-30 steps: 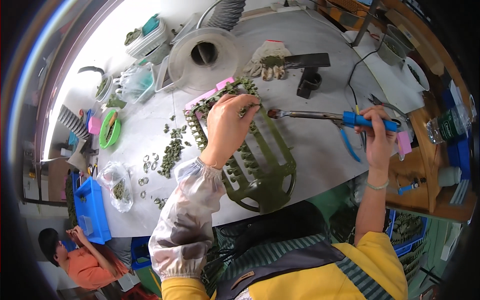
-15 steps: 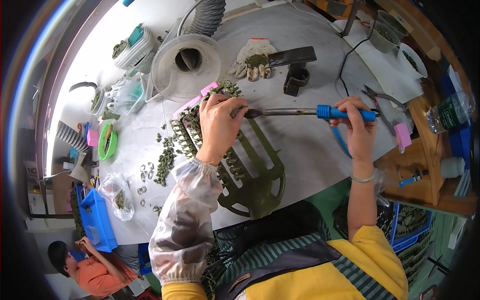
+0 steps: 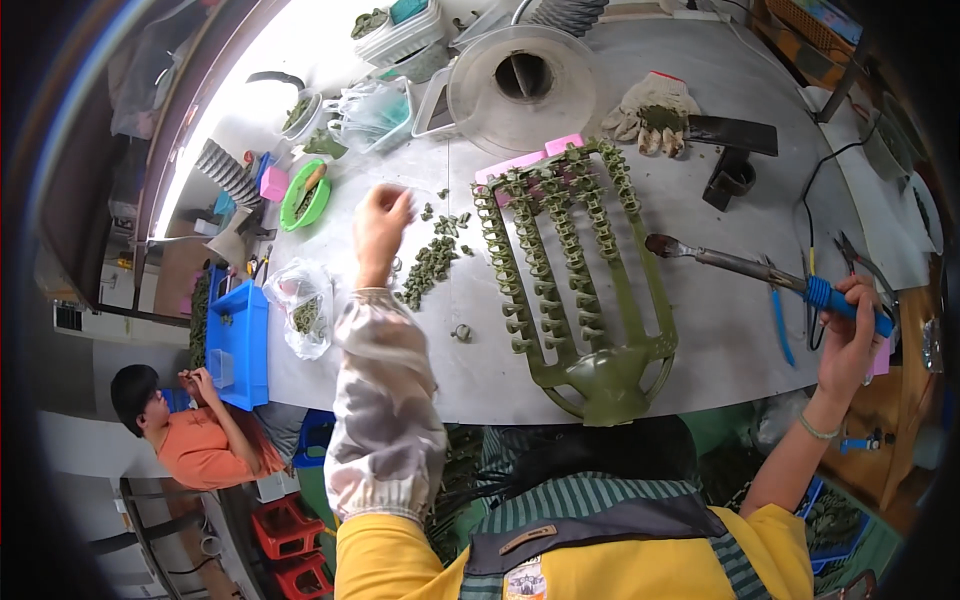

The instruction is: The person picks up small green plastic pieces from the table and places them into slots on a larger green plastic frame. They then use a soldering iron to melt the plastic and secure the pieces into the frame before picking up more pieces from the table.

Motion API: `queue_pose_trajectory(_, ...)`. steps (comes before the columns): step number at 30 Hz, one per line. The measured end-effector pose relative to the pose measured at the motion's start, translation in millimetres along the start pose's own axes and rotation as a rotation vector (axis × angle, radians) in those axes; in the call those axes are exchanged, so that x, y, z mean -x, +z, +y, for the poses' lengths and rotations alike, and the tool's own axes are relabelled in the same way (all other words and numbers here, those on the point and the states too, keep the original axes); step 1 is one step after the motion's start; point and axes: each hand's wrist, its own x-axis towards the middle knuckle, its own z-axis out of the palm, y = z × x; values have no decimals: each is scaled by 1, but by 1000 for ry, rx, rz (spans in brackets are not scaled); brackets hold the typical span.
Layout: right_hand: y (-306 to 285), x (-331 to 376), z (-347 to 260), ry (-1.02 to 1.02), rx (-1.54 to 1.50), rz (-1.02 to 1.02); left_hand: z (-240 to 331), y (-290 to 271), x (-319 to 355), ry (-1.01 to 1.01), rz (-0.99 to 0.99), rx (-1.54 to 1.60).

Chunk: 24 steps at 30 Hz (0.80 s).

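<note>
My right hand [image 3: 850,340] grips the blue handle of a soldering iron [image 3: 748,270], whose long metal shaft points left with its dark tip beside a green branched frame [image 3: 612,378]. Rows of small green pieces line the frame's bars, and its far end leans on a pink block [image 3: 566,143]. My left hand [image 3: 382,235], in a stained pale sleeve, is over the table left of the frame with its fingers closed. Whatever they hold is hidden. To its right lies a pile of small green pieces [image 3: 430,270], and a ring-shaped piece [image 3: 461,332] sits nearer me.
A clear round hood [image 3: 480,90] with a grey hose stands at the back. Right of it are a work glove [image 3: 650,105] and a black metal holder [image 3: 732,178]. Pliers [image 3: 858,262] lie at right. On the left are a green tray [image 3: 303,205], plastic bag [image 3: 318,335], blue bin [image 3: 255,350] and another person [image 3: 205,445].
My left hand has left the frame and moved left beside the loose pieces. The iron has drawn back right from the frame. The whole view has shifted, showing more of the frame.
</note>
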Motion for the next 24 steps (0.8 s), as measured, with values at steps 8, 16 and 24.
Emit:
queue_pose_trajectory(8,4,5,-13,-26,43,-18,-119,-49,7,-413,-45,-518)
queue_pose_trajectory(16,28,14,-26,-37,44,-47,-48,-29,27,-19,34,99)
queue_pose_trajectory(24,41,11,-27,-93,46,-120,138,100,107,336,-392,243)
